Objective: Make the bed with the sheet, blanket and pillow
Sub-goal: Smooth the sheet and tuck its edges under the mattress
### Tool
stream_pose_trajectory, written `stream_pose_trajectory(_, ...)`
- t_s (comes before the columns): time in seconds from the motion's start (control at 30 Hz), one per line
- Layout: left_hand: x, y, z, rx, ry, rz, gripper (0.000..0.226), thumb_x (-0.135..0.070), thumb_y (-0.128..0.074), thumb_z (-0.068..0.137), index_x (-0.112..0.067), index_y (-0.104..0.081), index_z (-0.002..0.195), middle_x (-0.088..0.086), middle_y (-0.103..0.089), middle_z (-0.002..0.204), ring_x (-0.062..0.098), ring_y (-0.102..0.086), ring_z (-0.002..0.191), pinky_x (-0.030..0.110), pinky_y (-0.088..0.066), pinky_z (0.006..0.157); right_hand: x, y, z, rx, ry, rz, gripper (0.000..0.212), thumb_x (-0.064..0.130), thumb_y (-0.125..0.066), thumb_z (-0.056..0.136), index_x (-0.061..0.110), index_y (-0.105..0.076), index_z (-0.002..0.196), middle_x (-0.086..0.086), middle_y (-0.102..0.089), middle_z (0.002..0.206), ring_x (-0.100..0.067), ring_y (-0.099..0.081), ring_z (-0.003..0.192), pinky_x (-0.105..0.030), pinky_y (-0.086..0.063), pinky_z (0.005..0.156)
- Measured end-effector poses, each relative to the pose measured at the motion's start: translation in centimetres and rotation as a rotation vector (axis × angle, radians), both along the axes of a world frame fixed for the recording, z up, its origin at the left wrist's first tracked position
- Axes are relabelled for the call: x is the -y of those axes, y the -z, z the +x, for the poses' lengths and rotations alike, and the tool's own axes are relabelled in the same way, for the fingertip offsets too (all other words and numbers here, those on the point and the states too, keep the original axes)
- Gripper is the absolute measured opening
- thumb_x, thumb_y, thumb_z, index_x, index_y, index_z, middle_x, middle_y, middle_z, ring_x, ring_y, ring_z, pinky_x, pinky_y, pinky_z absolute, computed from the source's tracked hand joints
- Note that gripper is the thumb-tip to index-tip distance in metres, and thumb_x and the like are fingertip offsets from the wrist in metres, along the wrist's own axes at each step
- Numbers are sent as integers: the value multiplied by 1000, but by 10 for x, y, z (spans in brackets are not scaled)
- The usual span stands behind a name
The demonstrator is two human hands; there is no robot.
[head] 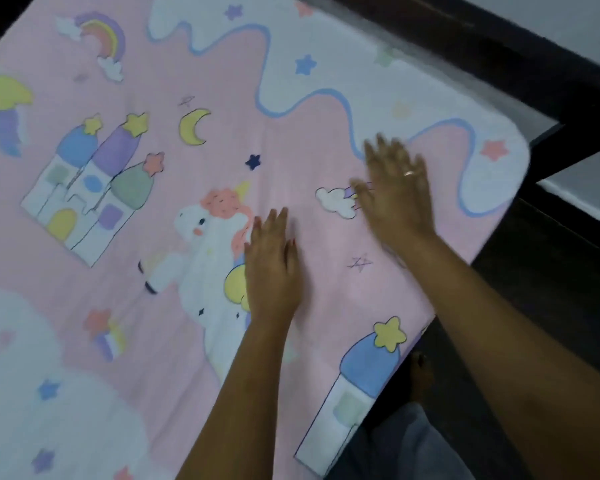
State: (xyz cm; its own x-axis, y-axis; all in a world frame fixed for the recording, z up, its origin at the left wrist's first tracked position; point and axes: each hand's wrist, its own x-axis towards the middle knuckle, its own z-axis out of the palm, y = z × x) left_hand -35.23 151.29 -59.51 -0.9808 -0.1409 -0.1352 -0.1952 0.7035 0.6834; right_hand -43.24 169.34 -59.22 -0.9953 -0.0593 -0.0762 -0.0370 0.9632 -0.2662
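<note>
A pink blanket printed with unicorns, castles, stars and rainbows lies spread flat over the bed and fills most of the view. My left hand lies flat on it, palm down, fingers straight, beside the unicorn print. My right hand is also flat with fingers spread, blurred by motion, over the small cloud print near the blanket's right corner; a ring shows on one finger. No pillow or separate sheet can be seen.
A dark wooden bed frame runs along the blanket's far and right edges. A pale floor shows beyond it. My foot and grey trouser leg stand beside the bed at the lower right.
</note>
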Motion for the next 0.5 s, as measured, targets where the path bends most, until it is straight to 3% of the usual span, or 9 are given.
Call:
stream_pose_trajectory(0.13,72,16,70,132,-106,-311,59,-35,-26,91,-18,-31,147,4,-31,153,25,-20,144,52,-21,112,78,14,31,60,-358,64,66,53,-16,92,22,-33,148,-1,-30,155,-23,-27,143,-45,-9,116)
stream_pose_trajectory(0.23,95,22,128,195,-127,-402,61,-50,-19,93,-23,-31,147,1,-28,155,24,-24,143,51,-21,112,114,31,65,116,-540,123,66,54,-15,91,24,-36,146,0,-32,154,-22,-30,142,-44,-7,115)
stream_pose_trajectory(0.33,80,23,171,200,-102,-435,61,-54,-11,97,-26,-31,147,1,-31,154,23,-29,141,46,-16,113,120,40,100,72,-497,155,61,51,-24,93,22,-44,142,-2,-42,148,-25,-41,136,-48,-18,110)
stream_pose_trajectory(0.5,30,17,219,194,4,-442,61,-55,-17,96,-26,-28,149,2,-28,155,24,-25,143,47,-16,112,63,26,131,113,-312,192,66,58,-15,92,29,-22,151,4,-25,157,-25,-21,145,-48,-11,115)
